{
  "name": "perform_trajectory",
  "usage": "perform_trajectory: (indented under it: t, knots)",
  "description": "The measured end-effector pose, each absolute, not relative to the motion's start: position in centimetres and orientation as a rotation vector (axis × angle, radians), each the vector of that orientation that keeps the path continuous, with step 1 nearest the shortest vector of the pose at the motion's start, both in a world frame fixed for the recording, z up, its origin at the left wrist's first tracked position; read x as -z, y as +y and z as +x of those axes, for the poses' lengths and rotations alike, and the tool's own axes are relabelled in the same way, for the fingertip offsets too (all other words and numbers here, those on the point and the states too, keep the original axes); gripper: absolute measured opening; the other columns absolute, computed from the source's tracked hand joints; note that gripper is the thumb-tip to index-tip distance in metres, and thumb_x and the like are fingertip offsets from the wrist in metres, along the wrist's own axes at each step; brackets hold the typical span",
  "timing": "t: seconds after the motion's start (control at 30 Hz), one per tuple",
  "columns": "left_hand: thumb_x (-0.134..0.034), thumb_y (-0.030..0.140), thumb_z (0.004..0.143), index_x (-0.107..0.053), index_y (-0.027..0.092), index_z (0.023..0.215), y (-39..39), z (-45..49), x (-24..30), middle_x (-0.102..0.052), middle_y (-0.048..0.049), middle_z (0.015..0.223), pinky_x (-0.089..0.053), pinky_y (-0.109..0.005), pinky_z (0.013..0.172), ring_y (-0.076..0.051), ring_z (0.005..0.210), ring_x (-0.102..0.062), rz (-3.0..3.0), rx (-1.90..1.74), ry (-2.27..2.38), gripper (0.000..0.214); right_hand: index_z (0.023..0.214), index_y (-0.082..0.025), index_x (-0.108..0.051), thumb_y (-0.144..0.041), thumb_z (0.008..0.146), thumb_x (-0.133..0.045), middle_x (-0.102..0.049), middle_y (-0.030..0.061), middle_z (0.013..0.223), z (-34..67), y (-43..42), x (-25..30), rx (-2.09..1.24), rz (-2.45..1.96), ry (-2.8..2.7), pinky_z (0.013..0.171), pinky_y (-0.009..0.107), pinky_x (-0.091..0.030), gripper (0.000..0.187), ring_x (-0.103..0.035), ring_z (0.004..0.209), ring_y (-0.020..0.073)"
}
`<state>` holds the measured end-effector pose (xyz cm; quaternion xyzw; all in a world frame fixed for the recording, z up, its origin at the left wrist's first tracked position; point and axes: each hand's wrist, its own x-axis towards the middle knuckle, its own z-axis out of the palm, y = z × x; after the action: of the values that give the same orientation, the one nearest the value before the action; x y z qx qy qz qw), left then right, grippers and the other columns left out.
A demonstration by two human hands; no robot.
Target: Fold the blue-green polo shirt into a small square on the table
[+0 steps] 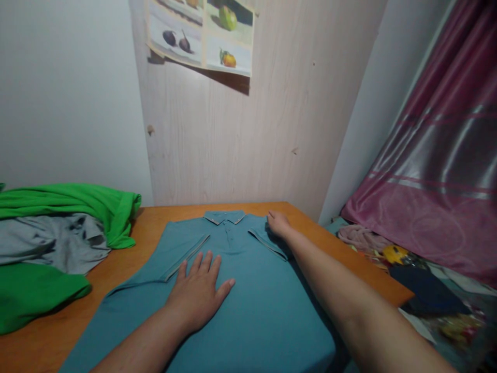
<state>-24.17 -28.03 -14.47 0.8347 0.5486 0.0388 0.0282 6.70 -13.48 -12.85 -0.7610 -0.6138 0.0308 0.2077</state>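
Note:
A teal polo shirt (248,295) lies front side up, its collar at the far end. Both short sleeves are folded inward over the chest. My left hand (200,292) rests flat on the shirt's chest, fingers spread, just below the hem of the sleeve on the left. At the far right shoulder, my right hand (278,224) is closed at the edge of the folded sleeve, seemingly pinching the fabric there; its fingertips are partly hidden. The near end of the shirt runs out of view.
The shirt lies on an orange-brown wooden table (310,233). On the left is a heap of green and grey clothes (58,238). Beyond the table's right edge are a pink curtain (435,207) and assorted items, including dark folded cloth (427,290). A wall with a fruit poster (202,39) stands behind.

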Motion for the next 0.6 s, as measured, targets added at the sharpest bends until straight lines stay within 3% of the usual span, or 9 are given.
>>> perform_trajectory:
  t: [0.13,0.23,0.37,0.47,0.53,0.6]
  knots:
    - [-0.024,0.072,0.094,-0.038,0.017,0.157,-28.1,-24.2,14.5,-0.022,-0.0134,0.165,-0.012,-0.064,0.121,-0.037,0.154,-0.017,2.574,-0.114,1.693,0.084,0.157,-0.012,-0.035,-0.051,0.102,-0.034,-0.022,0.0155,0.167,5.5,-13.4,14.8,-0.187,-2.235,-1.860,0.122,0.055,-0.016,0.067,-0.015,0.155,0.0300]
    - [-0.024,0.072,0.094,-0.038,0.017,0.157,-28.1,-24.2,14.4,-0.022,-0.0138,0.165,-0.012,-0.064,0.121,-0.038,0.154,-0.017,2.572,-0.115,1.689,0.084,0.158,-0.014,-0.031,-0.059,0.102,-0.028,-0.016,0.0147,0.168,5.4,-13.4,15.2,-0.237,-2.293,-1.908,0.121,0.061,-0.009,0.072,-0.011,0.155,0.0304]
    - [-0.025,0.072,0.094,-0.038,0.018,0.157,-28.0,-24.1,14.4,-0.022,-0.0141,0.166,-0.013,-0.064,0.121,-0.038,0.154,-0.018,2.574,-0.110,1.700,0.084,0.157,-0.013,-0.034,-0.062,0.101,-0.025,-0.018,0.0170,0.167,5.1,-12.9,14.9,-0.234,-2.308,-1.926,0.120,0.063,-0.005,0.074,-0.011,0.155,0.0323]
    - [-0.023,0.073,0.094,-0.037,0.018,0.157,-28.0,-24.2,14.6,-0.022,-0.0138,0.166,-0.013,-0.064,0.121,-0.037,0.154,-0.018,2.583,-0.106,1.696,0.084,0.157,-0.012,-0.034,-0.064,0.100,-0.024,-0.020,0.0167,0.167,4.3,-12.8,15.0,-0.213,-2.247,-1.955,0.121,0.058,-0.006,0.077,-0.010,0.155,0.0313]
    - [-0.022,0.073,0.094,-0.037,0.018,0.157,-28.0,-24.2,14.7,-0.022,-0.0136,0.166,-0.012,-0.064,0.121,-0.037,0.154,-0.017,2.584,-0.108,1.695,0.085,0.155,-0.014,-0.039,-0.065,0.099,-0.029,-0.025,0.0156,0.166,4.0,-12.9,15.0,-0.216,-2.195,-1.983,0.122,0.054,-0.011,0.077,-0.015,0.154,0.0310]
    - [-0.022,0.073,0.094,-0.036,0.018,0.157,-28.0,-24.3,14.9,-0.022,-0.0137,0.166,-0.012,-0.064,0.121,-0.037,0.154,-0.016,2.582,-0.116,1.697,0.085,0.147,-0.016,-0.052,-0.063,0.099,-0.034,-0.039,0.0148,0.159,4.1,-13.1,14.5,-0.214,-2.150,-1.984,0.119,0.048,-0.023,0.069,-0.029,0.149,0.0314]
